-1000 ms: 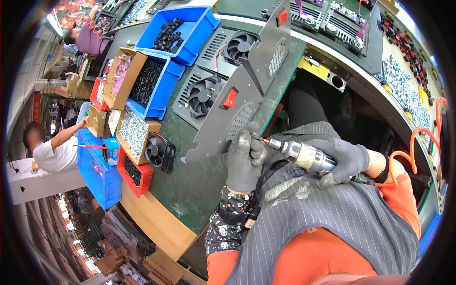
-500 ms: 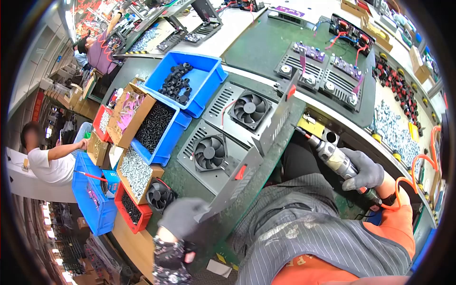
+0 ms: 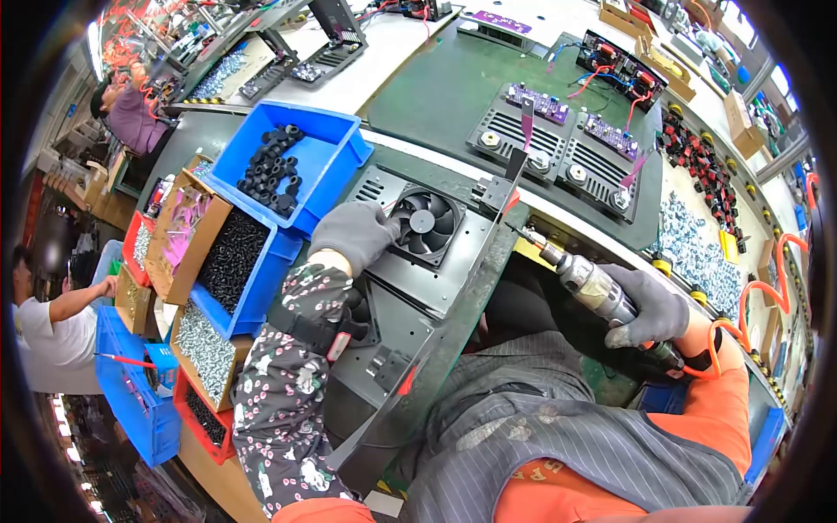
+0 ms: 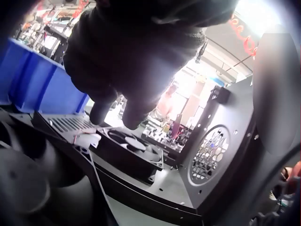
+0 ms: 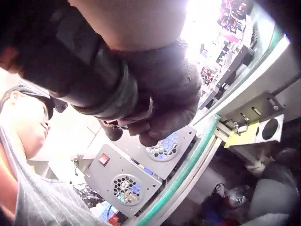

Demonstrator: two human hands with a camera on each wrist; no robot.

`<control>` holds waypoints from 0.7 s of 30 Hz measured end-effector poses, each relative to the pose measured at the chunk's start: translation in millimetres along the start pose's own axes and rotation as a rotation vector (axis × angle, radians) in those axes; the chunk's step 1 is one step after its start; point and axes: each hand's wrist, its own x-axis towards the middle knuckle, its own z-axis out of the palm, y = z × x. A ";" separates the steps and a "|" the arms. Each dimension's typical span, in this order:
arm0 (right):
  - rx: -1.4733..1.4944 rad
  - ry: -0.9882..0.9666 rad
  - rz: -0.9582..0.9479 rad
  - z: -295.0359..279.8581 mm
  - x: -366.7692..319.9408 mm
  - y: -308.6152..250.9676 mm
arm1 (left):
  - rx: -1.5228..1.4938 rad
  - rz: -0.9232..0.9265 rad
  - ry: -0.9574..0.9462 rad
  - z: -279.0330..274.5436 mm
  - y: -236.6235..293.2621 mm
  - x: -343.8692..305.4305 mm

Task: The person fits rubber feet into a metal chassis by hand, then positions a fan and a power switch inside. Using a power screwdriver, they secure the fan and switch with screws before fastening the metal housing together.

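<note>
My gloved left hand [image 3: 356, 235] is over the left edge of the farther black fan [image 3: 425, 225], which sits on a grey metal panel [image 3: 462, 270]. In the left wrist view its fingertips [image 4: 134, 121] point down right at that fan's frame, beside a small white connector [image 4: 87, 140]; I cannot tell whether they pinch anything. The nearer fan [image 4: 28, 183] lies partly under my sleeve in the head view. My gloved right hand [image 3: 649, 307] grips a power screwdriver [image 3: 597, 286] with an orange coiled hose, its bit pointing up-left near the bench edge.
Left of the panels stand a blue bin [image 3: 336, 166] of black parts, another of black screws [image 3: 234, 261], and a cardboard box of silver screws [image 3: 205, 344]. Beyond are slotted panels with purple circuit boards [image 3: 536, 103]. Another person [image 3: 61, 322] is at the far left.
My left hand moved from the screwdriver tip, past the near panel's lower corner, up to the farther fan. The screwdriver first swung away from my lap, staying in my right hand.
</note>
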 end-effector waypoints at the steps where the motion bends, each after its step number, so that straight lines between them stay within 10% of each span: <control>1: -0.091 0.017 -0.068 -2.2 2.0 1.8 | -0.020 0.037 0.033 -0.4 -1.3 -2.2; 7: -0.084 -0.016 -0.075 -10.0 10.0 2.6 | 0.061 0.376 0.302 -8.7 29.0 -53.5; 10: -0.132 -0.029 -0.103 -14.1 15.0 1.3 | -0.573 0.285 -0.153 -7.5 28.8 -63.4; 13: -0.104 -0.046 -0.091 -16.1 20.2 3.4 | -0.915 0.152 -0.209 24.2 28.6 -56.6; 17: -0.007 -0.087 -0.043 -17.9 20.2 -1.2 | -0.464 0.522 -0.014 19.8 39.3 -60.3; 21: -0.041 -0.134 0.002 -22.6 21.4 -5.1 | -0.827 0.403 -0.249 16.0 39.4 -48.2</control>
